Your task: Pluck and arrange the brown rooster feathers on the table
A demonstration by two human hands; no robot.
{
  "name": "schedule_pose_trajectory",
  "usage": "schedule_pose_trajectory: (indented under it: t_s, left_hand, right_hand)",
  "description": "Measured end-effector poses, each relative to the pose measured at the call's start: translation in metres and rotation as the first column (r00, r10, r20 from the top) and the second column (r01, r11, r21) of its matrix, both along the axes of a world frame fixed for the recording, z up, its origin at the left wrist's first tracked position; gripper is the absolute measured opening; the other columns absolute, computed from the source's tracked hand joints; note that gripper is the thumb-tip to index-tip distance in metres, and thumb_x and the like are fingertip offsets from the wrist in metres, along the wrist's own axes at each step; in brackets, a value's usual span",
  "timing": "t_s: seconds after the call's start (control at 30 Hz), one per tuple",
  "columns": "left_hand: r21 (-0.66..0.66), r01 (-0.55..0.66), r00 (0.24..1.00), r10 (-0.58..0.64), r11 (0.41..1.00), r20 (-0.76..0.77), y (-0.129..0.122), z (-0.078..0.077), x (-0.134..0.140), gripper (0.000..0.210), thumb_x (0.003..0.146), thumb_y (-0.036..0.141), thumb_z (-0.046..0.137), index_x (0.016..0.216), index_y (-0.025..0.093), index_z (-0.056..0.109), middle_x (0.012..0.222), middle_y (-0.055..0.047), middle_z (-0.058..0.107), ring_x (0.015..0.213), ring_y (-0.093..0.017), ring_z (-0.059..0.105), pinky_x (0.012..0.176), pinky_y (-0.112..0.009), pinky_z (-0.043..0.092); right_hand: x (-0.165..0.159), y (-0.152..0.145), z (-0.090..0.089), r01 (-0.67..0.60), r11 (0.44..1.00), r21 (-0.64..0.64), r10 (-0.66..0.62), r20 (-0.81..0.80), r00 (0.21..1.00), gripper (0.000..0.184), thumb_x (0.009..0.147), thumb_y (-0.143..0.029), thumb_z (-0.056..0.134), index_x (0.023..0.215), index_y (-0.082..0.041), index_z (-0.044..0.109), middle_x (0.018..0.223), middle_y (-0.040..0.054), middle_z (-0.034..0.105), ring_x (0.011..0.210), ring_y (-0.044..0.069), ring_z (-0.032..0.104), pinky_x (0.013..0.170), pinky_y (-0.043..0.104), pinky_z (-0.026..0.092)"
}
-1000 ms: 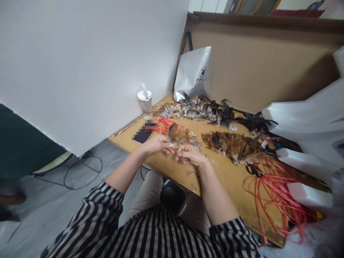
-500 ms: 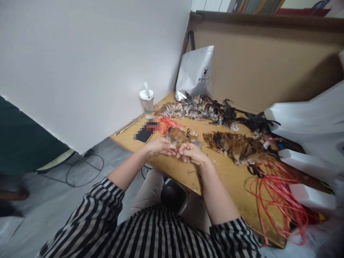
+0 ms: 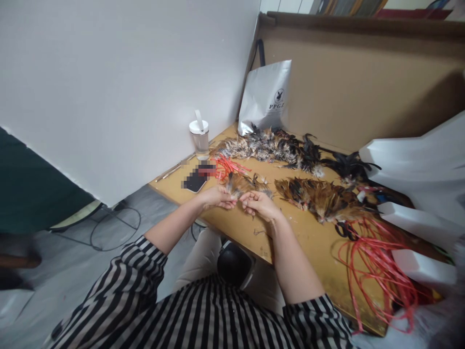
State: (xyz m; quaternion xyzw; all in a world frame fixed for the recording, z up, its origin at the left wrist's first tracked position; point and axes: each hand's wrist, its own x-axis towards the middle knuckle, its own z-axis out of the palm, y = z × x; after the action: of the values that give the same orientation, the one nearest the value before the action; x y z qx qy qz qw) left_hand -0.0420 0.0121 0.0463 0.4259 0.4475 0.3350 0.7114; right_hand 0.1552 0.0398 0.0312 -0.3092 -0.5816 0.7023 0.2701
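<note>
Close together over the table's near edge, my left hand [image 3: 220,198] and my right hand [image 3: 258,204] face each other with fingertips pinched. A small gap shows between them. Whatever lies in either pinch is too small to make out. Just behind the fingers is a small heap of brown feathers [image 3: 242,183], partly hidden by my hands. To the right lies a larger pile of brown and black feathers [image 3: 319,198]. Red plastic strips [image 3: 229,166] are spread beyond my left hand, beside a phone [image 3: 196,179].
A lidded cup [image 3: 199,138] stands by the white partition. At the back, a silver bag [image 3: 263,99] rises behind a long row of feathers [image 3: 269,145]. Black-handled scissors [image 3: 346,230] and a tangle of red strips [image 3: 381,271] lie right, near white foam pieces [image 3: 423,266].
My fingertips have drawn slightly apart, and my right hand's fingers have shifted up a little. The feathers and other things on the table stay in place.
</note>
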Motion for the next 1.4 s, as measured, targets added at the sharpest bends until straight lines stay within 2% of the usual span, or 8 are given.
schedule_pose_trajectory:
  t_s: [0.57,0.73,0.87,0.97,1.1,1.17,1.27,1.4]
  left_hand:
    - [0.099,0.103,0.975,-0.081,0.990,-0.208,0.000,0.001,0.010,0.033,0.056,0.035,0.073,0.067,0.006,0.063,0.058,-0.005,0.060,0.051,-0.009,0.056,0.056,-0.024,0.047]
    - [0.105,-0.044,0.983,0.062,0.994,-0.174,0.012,-0.001,-0.001,0.030,0.058,0.032,0.073,0.069,0.005,0.062,0.065,-0.008,0.063,0.056,-0.010,0.060,0.060,-0.023,0.049]
    - [0.106,-0.070,0.950,0.098,0.992,-0.296,0.018,0.003,-0.008,0.023,0.065,0.026,0.068,0.063,0.005,0.060,0.057,-0.008,0.062,0.053,-0.011,0.059,0.056,-0.022,0.050]
    - [0.095,0.020,0.895,0.025,0.995,-0.446,0.016,0.008,-0.004,0.018,0.070,0.019,0.061,0.058,0.007,0.057,0.051,-0.005,0.059,0.047,-0.010,0.057,0.051,-0.022,0.049]
    - [0.106,0.201,0.799,-0.101,0.974,-0.593,0.009,0.012,0.010,0.014,0.072,0.013,0.053,0.059,0.009,0.057,0.050,-0.003,0.058,0.043,-0.010,0.055,0.047,-0.021,0.048]
    - [0.085,0.288,0.747,-0.168,0.954,-0.643,0.006,0.013,0.017,0.014,0.071,0.007,0.048,0.060,0.010,0.057,0.048,-0.002,0.056,0.043,-0.010,0.055,0.047,-0.021,0.047]
    - [0.102,0.368,0.703,-0.204,0.924,-0.682,0.003,0.015,0.024,0.016,0.069,0.005,0.046,0.058,0.010,0.056,0.046,-0.001,0.055,0.042,-0.011,0.054,0.045,-0.021,0.046]
    - [0.104,0.365,0.744,-0.223,0.925,-0.630,0.000,0.020,0.025,0.014,0.070,0.015,0.053,0.057,0.010,0.056,0.048,-0.002,0.057,0.043,-0.010,0.054,0.047,-0.021,0.046]
  right_hand:
    - [-0.011,0.000,0.001,0.288,0.957,-0.022,-0.288,-0.141,0.947,0.022,0.053,-0.018,0.068,0.072,-0.014,0.057,0.052,-0.0037,0.055,0.035,0.002,0.034,0.034,0.017,0.019]
    - [-0.006,0.001,0.002,0.194,0.977,-0.085,-0.194,0.007,0.981,0.029,0.054,-0.028,0.070,0.077,-0.013,0.060,0.057,-0.0009,0.057,0.036,0.003,0.035,0.034,0.017,0.020]
    - [-0.008,-0.004,0.003,0.115,0.983,0.146,-0.148,0.242,0.959,0.027,0.064,-0.038,0.063,0.077,-0.013,0.064,0.048,-0.0034,0.050,0.036,0.005,0.034,0.037,0.020,0.023]
    - [-0.012,-0.011,0.008,0.073,0.866,0.495,-0.243,0.288,0.926,0.023,0.071,-0.036,0.058,0.073,-0.014,0.066,0.053,-0.0006,0.053,0.045,0.008,0.040,0.045,0.022,0.031]
    - [-0.015,-0.019,0.015,0.029,0.514,0.857,-0.363,0.187,0.913,0.019,0.079,-0.026,0.050,0.075,-0.017,0.066,0.067,0.0034,0.056,0.063,0.012,0.050,0.061,0.024,0.038]
    - [-0.015,-0.020,0.017,-0.044,0.414,0.909,-0.340,0.200,0.919,0.020,0.081,-0.023,0.047,0.077,-0.018,0.066,0.071,0.0044,0.055,0.067,0.013,0.050,0.064,0.025,0.038]
    - [-0.013,-0.019,0.018,-0.078,0.362,0.929,-0.320,0.203,0.926,0.020,0.082,-0.022,0.046,0.077,-0.019,0.065,0.074,0.0050,0.055,0.070,0.013,0.050,0.065,0.025,0.038]
    - [-0.008,-0.014,0.018,-0.012,0.418,0.908,-0.339,0.169,0.925,0.017,0.079,-0.019,0.049,0.073,-0.018,0.064,0.068,0.0028,0.053,0.065,0.012,0.049,0.062,0.024,0.037]
